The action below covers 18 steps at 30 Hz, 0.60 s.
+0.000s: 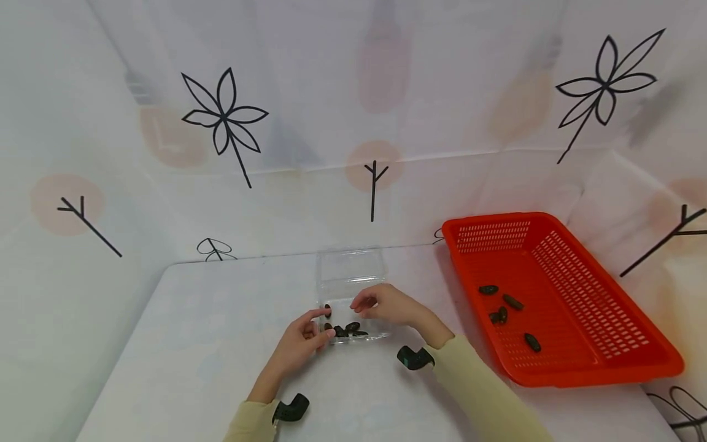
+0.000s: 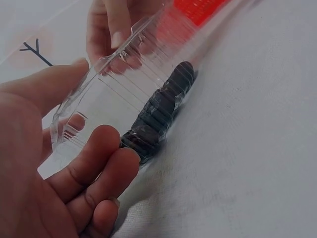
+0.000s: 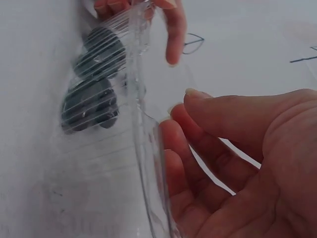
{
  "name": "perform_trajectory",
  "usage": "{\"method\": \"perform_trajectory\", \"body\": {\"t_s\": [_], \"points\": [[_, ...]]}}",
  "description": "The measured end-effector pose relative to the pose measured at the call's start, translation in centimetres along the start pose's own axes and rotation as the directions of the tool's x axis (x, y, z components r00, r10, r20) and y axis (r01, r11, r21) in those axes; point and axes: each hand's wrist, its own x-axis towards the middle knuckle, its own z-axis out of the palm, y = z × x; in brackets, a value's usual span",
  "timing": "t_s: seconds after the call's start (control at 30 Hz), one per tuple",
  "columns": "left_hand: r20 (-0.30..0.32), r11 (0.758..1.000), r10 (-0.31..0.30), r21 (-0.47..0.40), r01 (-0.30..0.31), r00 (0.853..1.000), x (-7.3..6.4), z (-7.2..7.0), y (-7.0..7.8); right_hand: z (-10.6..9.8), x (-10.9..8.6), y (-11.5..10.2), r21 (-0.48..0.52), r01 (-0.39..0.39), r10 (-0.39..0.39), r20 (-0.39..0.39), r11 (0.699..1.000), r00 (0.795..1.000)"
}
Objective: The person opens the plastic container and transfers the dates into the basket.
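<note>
A clear plastic clamshell box [image 1: 343, 305] lies with its lid [image 1: 351, 265] tipped back, away from me. Several dark oval pieces [image 1: 352, 327] sit along its near side, and another [image 1: 328, 310] is by the left wall. My left hand [image 1: 301, 342] grips the box's left side between thumb and fingers. In the left wrist view, dark pieces [image 2: 157, 106] show through the ribbed wall. Over the box's right part is my right hand [image 1: 389, 305], its fingers loosely bent. The right wrist view shows nothing between that thumb [image 3: 237, 116] and the fingers.
To the right stands a red perforated plastic basket [image 1: 569, 313] holding several similar dark oval pieces [image 1: 512, 302]. A white cloth covers the table [image 1: 210, 344]. Behind it hangs a patterned curtain [image 1: 309, 202]. Dark camera mounts [image 1: 291, 407] sit at both wrists.
</note>
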Motion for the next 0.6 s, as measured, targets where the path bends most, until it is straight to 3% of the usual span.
{"method": "perform_trajectory", "body": {"t_s": [0.27, 0.6], "points": [[0.004, 0.999, 0.033, -0.028, -0.033, 0.999, -0.2, 0.0, -0.3, 0.3, 1.6, 0.3, -0.038, -0.028, 0.030, 0.054, 0.999, 0.998], [0.020, 0.994, 0.015, -0.105, -0.013, 1.000, -0.1, -0.1, -0.5, 0.3, 2.9, 1.0, -0.001, -0.079, 0.078, 0.121, 0.997, 0.990]]}}
